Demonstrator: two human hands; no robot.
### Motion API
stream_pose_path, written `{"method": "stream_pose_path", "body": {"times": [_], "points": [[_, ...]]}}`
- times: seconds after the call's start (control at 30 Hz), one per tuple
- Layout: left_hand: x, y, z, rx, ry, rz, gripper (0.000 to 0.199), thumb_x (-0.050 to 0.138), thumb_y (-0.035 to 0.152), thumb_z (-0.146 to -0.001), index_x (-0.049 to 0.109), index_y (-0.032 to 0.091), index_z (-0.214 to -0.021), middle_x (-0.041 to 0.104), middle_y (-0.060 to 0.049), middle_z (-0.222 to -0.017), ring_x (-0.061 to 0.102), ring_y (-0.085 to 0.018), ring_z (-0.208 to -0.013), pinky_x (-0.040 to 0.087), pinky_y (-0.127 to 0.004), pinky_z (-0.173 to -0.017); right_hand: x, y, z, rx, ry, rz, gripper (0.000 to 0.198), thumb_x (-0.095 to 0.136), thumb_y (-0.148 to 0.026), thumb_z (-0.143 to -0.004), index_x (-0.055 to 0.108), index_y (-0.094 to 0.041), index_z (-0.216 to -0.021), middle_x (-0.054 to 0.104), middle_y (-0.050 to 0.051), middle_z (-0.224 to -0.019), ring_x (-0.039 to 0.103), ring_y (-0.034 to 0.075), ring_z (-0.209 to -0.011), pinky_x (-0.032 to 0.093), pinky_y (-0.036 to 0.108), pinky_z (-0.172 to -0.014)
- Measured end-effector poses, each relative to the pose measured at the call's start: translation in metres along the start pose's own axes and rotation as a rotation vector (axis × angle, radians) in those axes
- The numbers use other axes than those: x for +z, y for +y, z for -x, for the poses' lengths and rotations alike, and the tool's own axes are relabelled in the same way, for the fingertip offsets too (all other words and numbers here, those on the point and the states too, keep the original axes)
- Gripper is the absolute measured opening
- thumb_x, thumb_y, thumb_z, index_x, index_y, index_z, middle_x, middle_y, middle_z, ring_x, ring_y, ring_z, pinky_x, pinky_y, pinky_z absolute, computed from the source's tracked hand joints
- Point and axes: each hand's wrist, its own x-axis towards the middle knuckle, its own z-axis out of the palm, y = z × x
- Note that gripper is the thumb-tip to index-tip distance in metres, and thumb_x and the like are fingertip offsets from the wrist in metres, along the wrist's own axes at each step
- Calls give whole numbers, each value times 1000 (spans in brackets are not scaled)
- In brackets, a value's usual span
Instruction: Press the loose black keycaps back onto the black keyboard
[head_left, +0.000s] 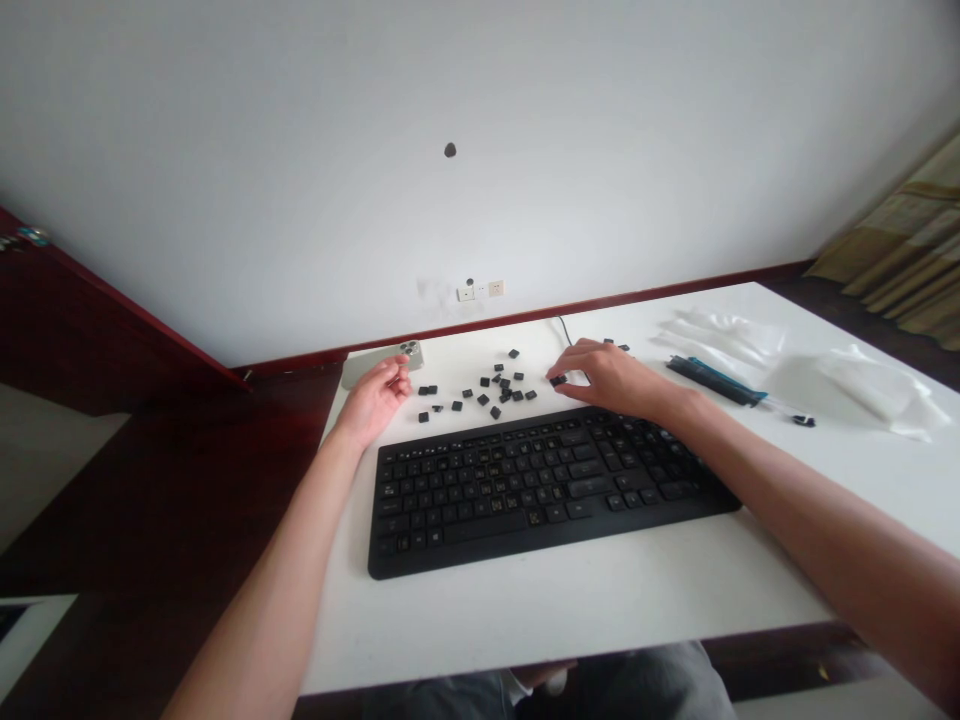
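A black keyboard (480,490) lies on the white table, with several of its key spots bare of caps. Behind it, loose black keycaps (484,399) are scattered in a loose cluster. Over the keyboard's back edge reaches my right hand (600,375), its thumb and fingertips closed on a small black keycap (559,380). My left hand (375,400) rests at the table's left side, palm turned inward, fingers loosely curled and nothing visible in them. Just behind its fingertips lies a phone (410,352) with its camera side up.
Right of my right hand lie a black-and-blue narrow item (716,380), a small black piece (804,421) and crumpled clear plastic (877,385). A thin cable (564,329) runs off the table's back edge. Wall sockets (481,292) sit beyond it.
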Motion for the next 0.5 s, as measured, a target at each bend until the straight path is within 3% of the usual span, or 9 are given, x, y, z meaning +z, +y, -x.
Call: {"method": "stream_pose_path", "body": {"times": [0.13,0.27,0.37,0.5], "points": [[3,-4,3,105,-28,-189,24,88,26,-77,81,14,-95,64,-3,-80,50,-9,-66,44,-21,-63,4,1,0,-13,-6,-11,20,66,-27,-96,81,-25,-108,80,8,-107,72,29,-103,58,45,-94],[7,-6,11,176,-78,-615,24,92,34,-73,84,17,-88,72,-6,-82,51,-12,-64,37,-25,-57,10,5,0,-31,-4,-15,21,66,-29,-96,81,-25,-109,81,7,-107,73,29,-102,57,47,-94],[7,-4,16,163,-167,-875,27,91,38,-75,86,17,-91,67,-4,-68,49,-14,-59,32,-27,-56,14,8,-1,-35,-3,-22,21,66,-32,-95,81,-26,-108,81,7,-106,74,29,-100,58,46,-93],[6,0,20,146,-201,-1036,35,85,49,-81,87,17,-97,57,-1,-61,40,-12,-56,26,-28,-56,17,10,-1,-31,-13,-33,23,64,-33,-96,81,-24,-109,81,7,-107,74,29,-99,58,46,-92]]}}
